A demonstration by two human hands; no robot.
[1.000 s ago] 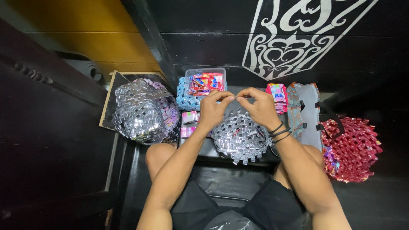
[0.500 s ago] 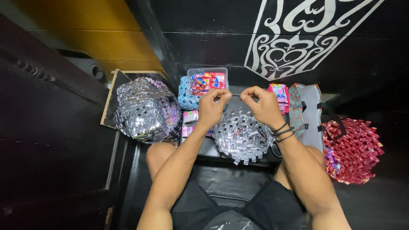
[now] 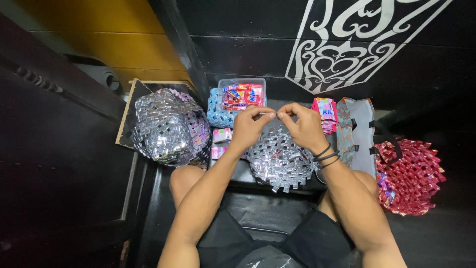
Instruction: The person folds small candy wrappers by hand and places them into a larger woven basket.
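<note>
My left hand (image 3: 248,125) and right hand (image 3: 303,128) meet above the half-woven silver piece (image 3: 280,160), fingertips of both pinched shut on a small silver strip (image 3: 270,114) held between them. The woven piece sits just below my hands, between my knees, its loose strip ends sticking out along the near edge. Left of it, a larger finished silver woven bag (image 3: 168,124) rests on a board (image 3: 128,111), close enough that little room is left on that side. Behind the woven piece stand a blue woven item (image 3: 216,113) and a clear plastic box (image 3: 242,85) of red wrappers. Right of it lie a pink wrapper stack (image 3: 324,113) and a patterned cloth bag (image 3: 358,134), then a red woven bag (image 3: 409,176) farther right. My wrists hide the woven piece's upper rim; whether the strip is already joined to it cannot be made out. Black bands (image 3: 327,155) circle my right wrist.
</note>
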